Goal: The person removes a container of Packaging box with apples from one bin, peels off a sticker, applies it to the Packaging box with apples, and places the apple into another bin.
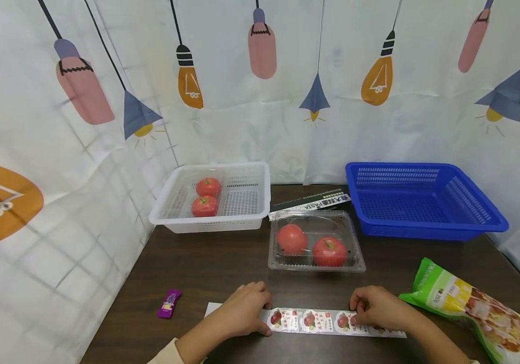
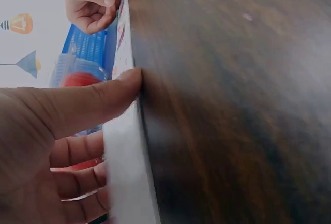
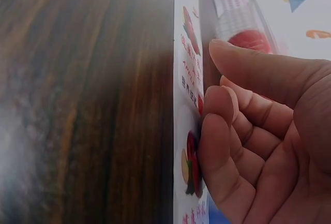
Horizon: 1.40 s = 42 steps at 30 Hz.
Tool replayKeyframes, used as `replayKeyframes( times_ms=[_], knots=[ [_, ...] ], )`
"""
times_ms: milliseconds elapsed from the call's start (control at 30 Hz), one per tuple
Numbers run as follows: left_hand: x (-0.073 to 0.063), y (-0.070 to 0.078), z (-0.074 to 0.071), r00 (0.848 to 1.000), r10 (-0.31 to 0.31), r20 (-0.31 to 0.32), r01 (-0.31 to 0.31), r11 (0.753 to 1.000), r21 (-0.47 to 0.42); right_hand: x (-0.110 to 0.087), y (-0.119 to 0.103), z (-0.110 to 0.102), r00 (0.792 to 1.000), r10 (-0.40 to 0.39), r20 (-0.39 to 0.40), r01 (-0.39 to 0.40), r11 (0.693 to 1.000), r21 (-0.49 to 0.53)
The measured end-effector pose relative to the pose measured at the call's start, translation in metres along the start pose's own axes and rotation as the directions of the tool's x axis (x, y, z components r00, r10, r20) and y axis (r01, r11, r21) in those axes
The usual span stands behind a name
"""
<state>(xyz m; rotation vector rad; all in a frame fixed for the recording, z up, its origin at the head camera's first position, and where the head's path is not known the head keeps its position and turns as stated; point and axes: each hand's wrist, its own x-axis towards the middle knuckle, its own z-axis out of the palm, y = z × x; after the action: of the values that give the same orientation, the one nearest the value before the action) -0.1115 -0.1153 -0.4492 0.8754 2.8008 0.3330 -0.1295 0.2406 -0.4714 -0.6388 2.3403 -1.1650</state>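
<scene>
Long, glossy strip [image 1: 303, 322] lies toward the near edge of the counter [image 1: 214, 268]; left hand [image 1: 245, 311] pinches it between thumb and fingers; right hand [image 1: 378, 306] touches it, fingers loosely curled, thumb apart. Beyond, a clear plastic box [image 1: 287, 265] holds round tomatoes [image 1: 329, 252].

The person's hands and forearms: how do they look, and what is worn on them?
The left hand and right hand show no glove or ring. The left sleeve is pale cream; of the right sleeve, only a small pale edge shows.
</scene>
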Motion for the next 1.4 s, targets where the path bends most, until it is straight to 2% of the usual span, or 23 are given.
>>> replayKeyframes(
  times_ms=[167,333,467,633,800,900,967,1067,1133,1200,1333,1400],
  knots=[
    [0.003,0.000,0.000,1.000,0.000,-0.009,-0.001,0.998,-0.064,-0.001,0.000,-0.001,1.000,-0.011,-0.022,0.010,0.999,-0.039],
    [0.008,-0.001,0.000,0.999,0.010,0.030,-0.003,0.979,-0.206,-0.002,-0.003,-0.002,1.000,-0.004,-0.025,0.002,0.996,-0.088],
    [0.015,-0.006,-0.008,0.994,0.069,0.086,-0.035,0.937,-0.347,-0.002,-0.009,0.000,0.999,-0.032,-0.022,0.030,0.994,-0.107],
    [0.019,-0.017,-0.027,0.978,0.160,0.130,-0.076,0.865,-0.495,0.002,-0.017,0.008,0.992,-0.119,-0.044,0.114,0.988,-0.103],
    [0.022,-0.021,-0.034,0.972,0.189,0.138,-0.074,0.808,-0.584,0.007,-0.029,0.019,0.964,-0.247,-0.095,0.237,0.966,-0.106],
    [0.026,-0.019,-0.035,0.970,0.204,0.134,-0.075,0.771,-0.633,0.011,-0.039,0.024,0.929,-0.345,-0.137,0.326,0.934,-0.143],
    [0.029,-0.016,-0.035,0.968,0.219,0.124,-0.084,0.747,-0.660,0.016,-0.047,0.027,0.893,-0.418,-0.168,0.387,0.902,-0.192],
    [0.034,-0.011,-0.037,0.963,0.246,0.110,-0.110,0.730,-0.675,0.023,-0.058,0.031,0.815,-0.539,-0.213,0.482,0.835,-0.266],
    [0.037,-0.008,-0.038,0.961,0.257,0.103,-0.117,0.715,-0.689,0.028,-0.066,0.035,0.763,-0.604,-0.231,0.542,0.792,-0.282],
    [0.039,-0.005,-0.039,0.961,0.256,0.100,-0.111,0.694,-0.711,0.032,-0.073,0.038,0.720,-0.655,-0.231,0.594,0.753,-0.283],
    [0.040,-0.002,-0.041,0.965,0.245,0.098,-0.089,0.651,-0.754,0.039,-0.082,0.044,0.667,-0.714,-0.212,0.656,0.698,-0.287],
    [0.040,-0.002,-0.042,0.964,0.248,0.100,-0.086,0.642,-0.762,0.042,-0.085,0.046,0.644,-0.737,-0.204,0.674,0.673,-0.305]
  ],
)
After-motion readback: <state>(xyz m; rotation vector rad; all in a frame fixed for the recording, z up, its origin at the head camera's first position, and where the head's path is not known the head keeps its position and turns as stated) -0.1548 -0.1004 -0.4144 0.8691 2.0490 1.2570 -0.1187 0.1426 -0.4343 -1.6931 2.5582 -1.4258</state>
